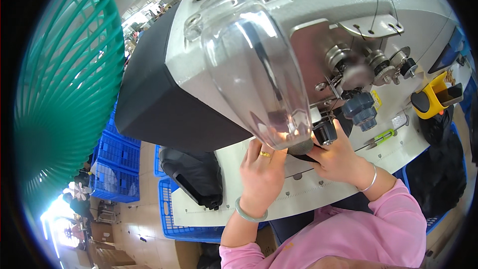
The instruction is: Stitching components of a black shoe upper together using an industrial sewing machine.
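1. A dark piece point(304, 158) lay on the table point(259, 206) near its front edge, beneath the sewing machine's point(318, 2) head, between the two hands.
2. The left hand point(264, 177) had its fingers bent and close together beside it; their tips were partly hidden, so any pinch could not be told.
3. The right hand point(341, 157) had thumb and forefinger spread, the thumb by the piece; its grip could not be told either.
4. The work looked under way: the piece was placed at the machine and not yet set aside. Any finished stitching, and how much remained, was hidden.
5. Green-handled snips point(383, 137) lay toward the table's right end; a black bundle point(196, 177) sat at its left end.
6. Beyond the right end, a blue crate point(463, 157) held black material point(433, 179).
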Tool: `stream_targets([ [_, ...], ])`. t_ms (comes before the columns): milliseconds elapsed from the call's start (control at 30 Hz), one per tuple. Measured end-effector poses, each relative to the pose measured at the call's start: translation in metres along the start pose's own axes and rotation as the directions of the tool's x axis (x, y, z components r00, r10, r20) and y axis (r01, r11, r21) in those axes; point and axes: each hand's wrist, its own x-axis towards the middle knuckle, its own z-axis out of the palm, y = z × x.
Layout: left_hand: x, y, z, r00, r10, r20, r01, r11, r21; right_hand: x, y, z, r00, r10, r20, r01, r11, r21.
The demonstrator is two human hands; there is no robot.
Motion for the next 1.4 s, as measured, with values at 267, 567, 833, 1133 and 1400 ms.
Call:
stream_targets([
  [267, 0.001, -0.002, -0.002, 0.996, 0.034, 0.086, -0.036, 0.999, 0.026, -0.005, -0.001, -0.002, 0.998, 0.034, 0.062, -0.035, 0.999, 0.022],
  [567, 0.005, -0.012, 0.000, 0.992, 0.089, 0.084, -0.090, 0.996, 0.000, 0.002, -0.002, -0.002, 0.996, -0.072, -0.044, 0.070, 0.997, -0.038],
  [833, 0.010, -0.011, -0.004, 0.991, 0.092, 0.099, -0.093, 0.996, 0.001, 0.004, -0.005, 0.002, 0.999, -0.018, -0.050, 0.017, 1.000, -0.023],
  [1133, 0.006, -0.016, -0.008, 0.973, 0.197, 0.117, -0.203, 0.979, 0.035, 0.005, -0.007, 0.001, 0.998, -0.024, -0.055, 0.021, 0.999, -0.050],
  [1400, 0.006, -0.015, -0.006, 0.976, 0.215, 0.029, -0.217, 0.974, 0.068, 0.002, -0.009, 0.008, 0.998, 0.041, -0.054, -0.041, 0.999, -0.012],
])
